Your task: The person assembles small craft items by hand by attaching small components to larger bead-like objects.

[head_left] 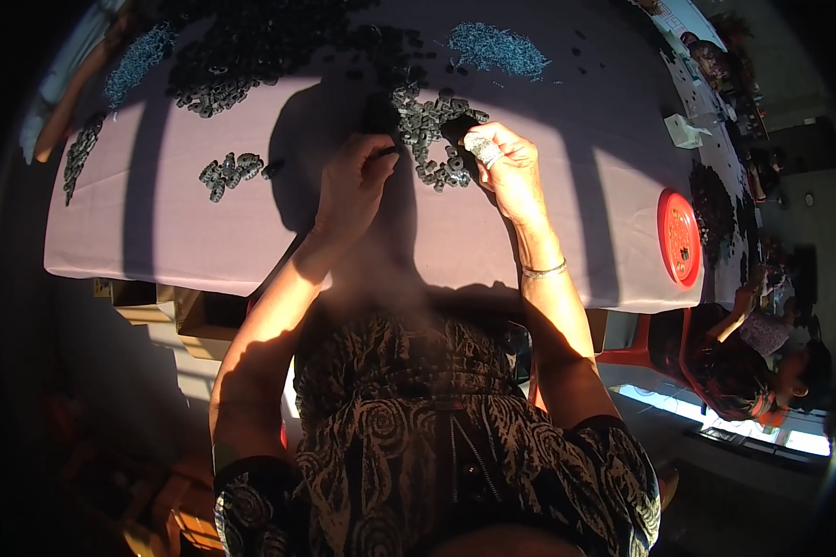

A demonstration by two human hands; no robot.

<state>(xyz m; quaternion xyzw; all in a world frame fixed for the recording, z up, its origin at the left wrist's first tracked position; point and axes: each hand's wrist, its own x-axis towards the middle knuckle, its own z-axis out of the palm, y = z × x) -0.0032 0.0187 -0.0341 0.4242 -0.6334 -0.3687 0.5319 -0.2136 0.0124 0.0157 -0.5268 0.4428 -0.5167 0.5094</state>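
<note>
Presently | left hand [353, 186]: curled, cannot tell if holding anything | right hand [515, 174]: grasping silvery clump [482, 148] | black pieces [423, 119]: loose heap on tablecloth [474, 223], between and beyond hands | risk: loosened grip could spill clump into heap, mixing bits

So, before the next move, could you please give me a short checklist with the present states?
1. Right hand gripping the pale, glittery clump: ok, between its fingers.
2. Left hand holding a piece: cannot tell, its fingertips hide it.
3. Black pieces near both hands: ok, heaped between them.
4. Smaller black pile apart from that heap: ok, farther left.
5. Even light on the tablecloth: not ok, shadows cross it.
</note>
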